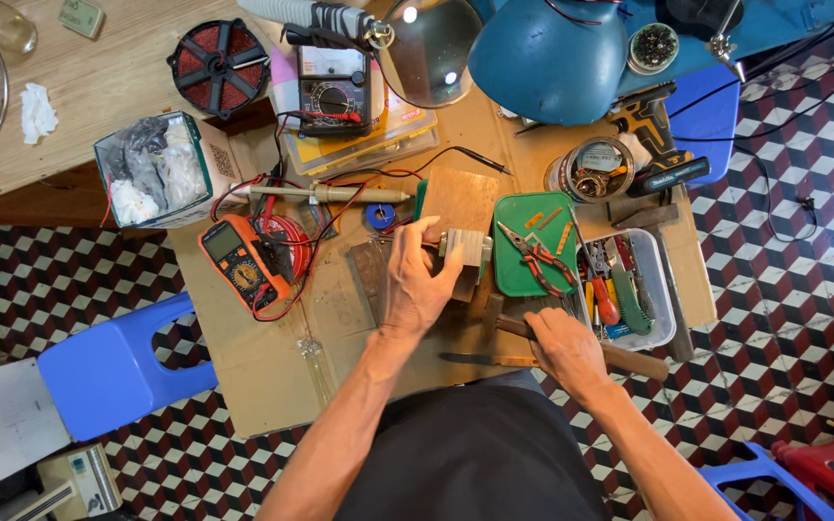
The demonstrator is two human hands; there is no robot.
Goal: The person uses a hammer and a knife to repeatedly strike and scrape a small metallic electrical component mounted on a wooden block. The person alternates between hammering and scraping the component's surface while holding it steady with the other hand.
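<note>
The left hand (417,285) is pressing down a pale, ribbed metal block (467,247) mid-tabletop (243,367); the right hand (564,347) is gripping a wooden-handled hammer (629,361) near the front edge.

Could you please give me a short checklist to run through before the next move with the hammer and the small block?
1. Left hand steadies the small block: ok, fingers rest on it.
2. Right hand grips the hammer handle: ok, closed around it.
3. Hammer head lies clear of the left fingers: cannot tell, the head is partly hidden.
4. Block sits flat on the wooden board: cannot tell, the hand covers its base.
5. Pliers lie out of the way: ok, they lie on the green lid beside the block.
6. Orange meter leads clear of the block: ok.
</note>
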